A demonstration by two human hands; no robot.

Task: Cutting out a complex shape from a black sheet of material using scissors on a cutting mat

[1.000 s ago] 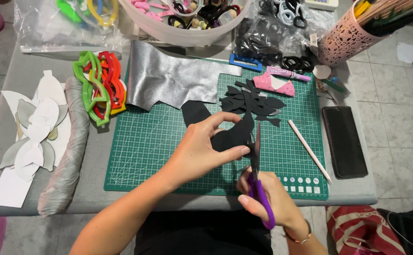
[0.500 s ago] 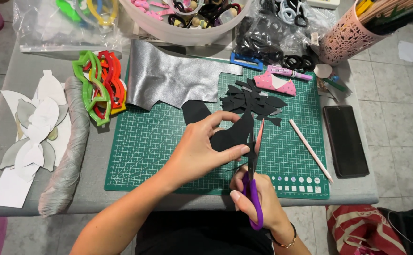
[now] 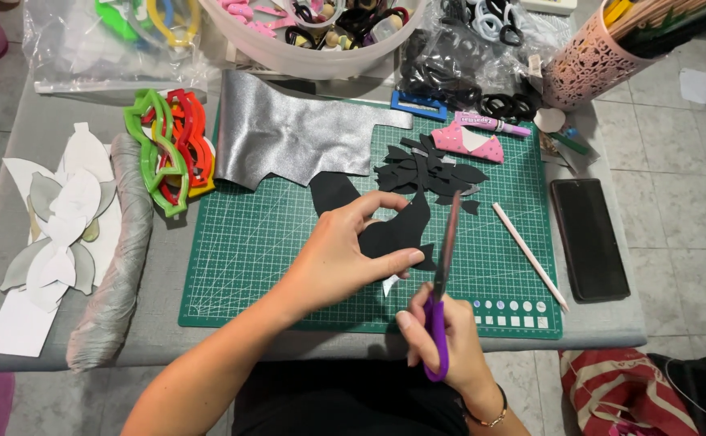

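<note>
Left hand (image 3: pixel 345 254): pinching black cutout (image 3: pixel 397 234).
Right hand (image 3: pixel 442 339): closed around purple scissors (image 3: pixel 442 282).
Bowl (image 3: pixel 304 56), beyond hands: hair ties, clips.
Pink cup (image 3: pixel 583 69), far right: sticks.

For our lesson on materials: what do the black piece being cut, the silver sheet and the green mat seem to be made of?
Black piece: probably thin matte foam or felt; it holds its shape.
Silver sheet: likely metallic faux leather or fabric, creased with a soft sheen.
Green mat: seemingly a vinyl cutting mat, flat and gridded.
</note>
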